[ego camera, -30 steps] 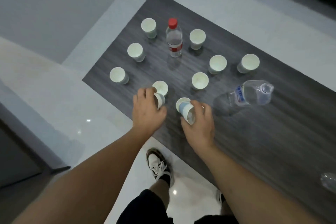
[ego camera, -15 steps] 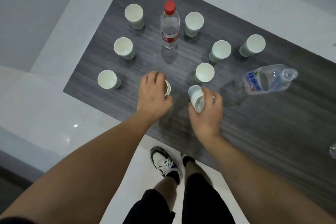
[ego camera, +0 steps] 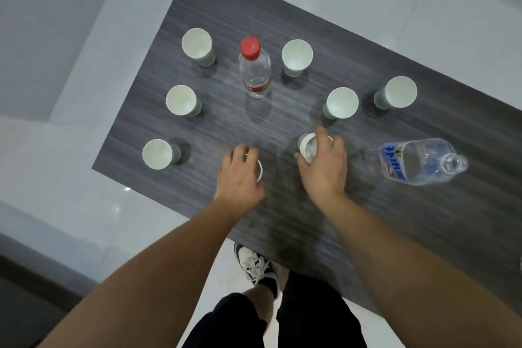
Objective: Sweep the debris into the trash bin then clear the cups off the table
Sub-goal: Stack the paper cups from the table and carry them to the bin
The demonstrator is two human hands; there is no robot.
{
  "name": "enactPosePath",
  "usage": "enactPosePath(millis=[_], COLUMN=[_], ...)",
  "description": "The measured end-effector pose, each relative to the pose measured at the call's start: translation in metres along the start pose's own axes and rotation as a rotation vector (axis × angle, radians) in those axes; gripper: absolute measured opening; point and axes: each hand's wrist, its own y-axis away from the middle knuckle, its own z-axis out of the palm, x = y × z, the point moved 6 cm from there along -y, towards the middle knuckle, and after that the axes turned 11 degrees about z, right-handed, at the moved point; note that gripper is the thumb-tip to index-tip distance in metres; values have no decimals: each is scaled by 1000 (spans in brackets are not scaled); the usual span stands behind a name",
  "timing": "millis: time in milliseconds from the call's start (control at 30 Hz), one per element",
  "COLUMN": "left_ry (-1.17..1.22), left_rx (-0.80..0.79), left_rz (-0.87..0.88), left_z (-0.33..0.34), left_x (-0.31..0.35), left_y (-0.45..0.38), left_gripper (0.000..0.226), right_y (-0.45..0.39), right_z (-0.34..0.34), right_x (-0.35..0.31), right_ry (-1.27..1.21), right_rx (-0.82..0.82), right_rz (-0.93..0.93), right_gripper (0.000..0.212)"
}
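1. On the left part of the dark desk (ego camera: pixel 367 234), three paper cups stand upright in a column: the far-left cup (ego camera: pixel 197 46), the middle-left cup (ego camera: pixel 182 100) and the near-left cup (ego camera: pixel 158 154).
2. Compared with half a second ago, the left hand (ego camera: pixel 240 178) has not let go; its grip is curled around the held cup (ego camera: pixel 259 170), mostly hidden.
3. The red-capped bottle (ego camera: pixel 254 68) stands upright; its label is unreadable.
4. The right hand (ego camera: pixel 324 162) has carried its stacked cup (ego camera: pixel 308 147) forward onto another cup, pinching it; stacking goes on, I judge.
5. The lying bottle (ego camera: pixel 421 161) has a blue label, blurred.
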Motion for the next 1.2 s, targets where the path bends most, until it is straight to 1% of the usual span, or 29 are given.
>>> enactPosePath(millis=[67,100,167,233,300,367,433,533,600,633,700,767,800,900,933,967,1000,1067,1133,1167,1200], left_ry=[9,1,-32,-85,-125,-131,-98,-37,-1,-11,-49,-13,13,63,84,90,65,11,52,83,110], left_rx=[-46,-23,108,296,468,541,542,471,378,307,160,58,25,-54,-70,-59,-13,144,294,350,387], left_rz=[-3,-13,-56,-112,-221,-370,-446,-406,-335,-289,-210,-170,-141,12,42,57,55,-30,-154,-168,-141], left_z=[4,-1,-25,-58,-89,-110,-119,-113,-101,-94,-81,-73,-71,-69,-71,-76,-86,-117,-153,-170,-187], left_x=[-4,-7,-17,-36,-65,-97,-120,-138,-144,-148,-159,-172,-176,-184,-188,-193,-200,-222,-241,-243,-239], left_y=[-1,0,7,24,44,59,66,59,50,44,34,29,27,22,21,21,19,10,-7,-21,-36], left_gripper=[66,64,55,49,47,49,48,47,51,54,60,65,66,70,69,66,61,55,54,54,54], right_y=[-3,-3,0,11,26,44,60,71,71,70,64,56,51,38,36,33,32,31,30,30,28], right_z=[8,13,23,35,50,60,61,53,50,51,60,74,83,118,127,133,136,142,144,142,140], right_x=[-5,-10,-22,-38,-60,-84,-110,-150,-176,-190,-216,-235,-243,-253,-254,-255,-257,-263,-265,-264,-261], right_ry=[22,51,101,107,79,21,-72,-269,-374,-390,-383,-320,-248,99,176,207,209,195,181,168,156], right_rx=[-33,-56,-108,-164,-233,-256,-184,-39,36,73,81,27,-14,-182,-217,-233,-236,-242,-240,-229,-218], right_rz=[-48,-66,-71,-77,-108,-136,-179,-234,-266,-287,-292,-264,-255,-243,-230,-208,-186,-163,-132,-102,-62], right_gripper=[64,63,63,64,64,64,66,67,66,66,67,69,70,69,69,69,69,70,70,70,69])
